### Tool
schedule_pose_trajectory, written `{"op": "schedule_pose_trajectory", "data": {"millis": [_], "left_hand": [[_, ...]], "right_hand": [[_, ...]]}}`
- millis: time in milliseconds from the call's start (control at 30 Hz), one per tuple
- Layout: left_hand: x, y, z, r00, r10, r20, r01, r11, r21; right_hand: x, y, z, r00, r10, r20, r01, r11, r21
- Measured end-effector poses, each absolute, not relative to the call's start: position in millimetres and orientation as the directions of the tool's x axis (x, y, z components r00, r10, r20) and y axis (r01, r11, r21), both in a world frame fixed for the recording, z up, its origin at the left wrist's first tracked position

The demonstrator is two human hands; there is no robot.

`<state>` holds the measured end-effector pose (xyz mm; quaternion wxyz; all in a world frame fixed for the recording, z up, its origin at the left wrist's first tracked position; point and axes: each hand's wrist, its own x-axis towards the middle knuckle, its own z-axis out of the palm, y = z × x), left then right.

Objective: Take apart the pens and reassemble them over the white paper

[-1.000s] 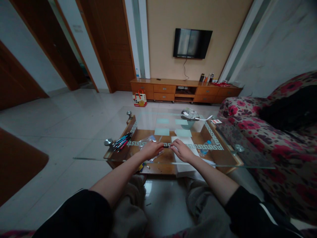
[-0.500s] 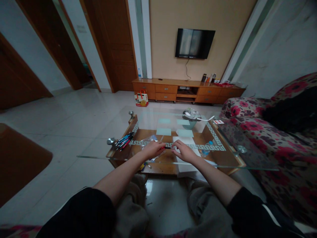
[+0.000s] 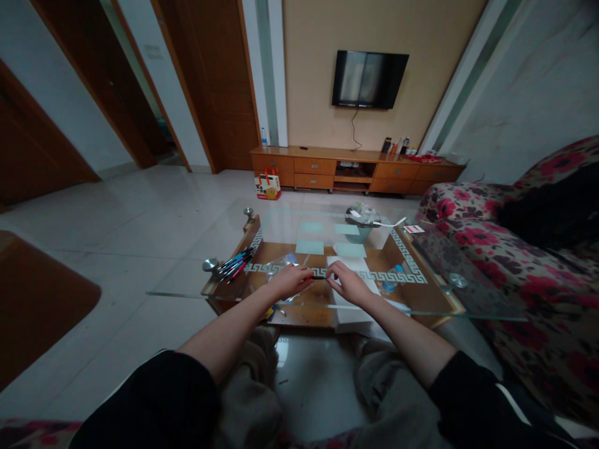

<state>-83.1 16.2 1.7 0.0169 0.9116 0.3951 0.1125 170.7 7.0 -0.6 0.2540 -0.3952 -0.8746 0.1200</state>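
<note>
Barely visible: dark pen (image 3: 319,277) pinched between left hand (image 3: 290,280), right hand (image 3: 349,284) fingers.

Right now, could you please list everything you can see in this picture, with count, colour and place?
pen: one, dark, held between both hands above the table
pens: a bundle, blue, black and red, on the table's left end
plastic bag: one, clear, under the left hand
paper: white sheets, under the right hand
glass table: one, clear top over wood
bottle: one, clear with blue cap, on the lower shelf
bowl: one, greenish, far end
sofa: one, floral red, at right
television: one, black, on the wall
left hand: gripping the pen
right hand: gripping the pen
</note>
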Motion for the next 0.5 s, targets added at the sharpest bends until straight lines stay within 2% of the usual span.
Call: {"op": "schedule_pose_trajectory", "data": {"millis": [267,500], "left_hand": [[-83.6,21.3,-6.8,0.686,0.688,0.238,0.683,-0.721,0.116],[-87.1,24.9,-11.1,0.672,0.698,0.247,0.697,-0.709,0.106]], "right_hand": [[170.1,5.9,0.6,-0.525,0.764,0.375,0.675,0.642,-0.363],[169.6,4.7,4.3,-0.495,0.776,0.391,0.716,0.619,-0.322]]}}
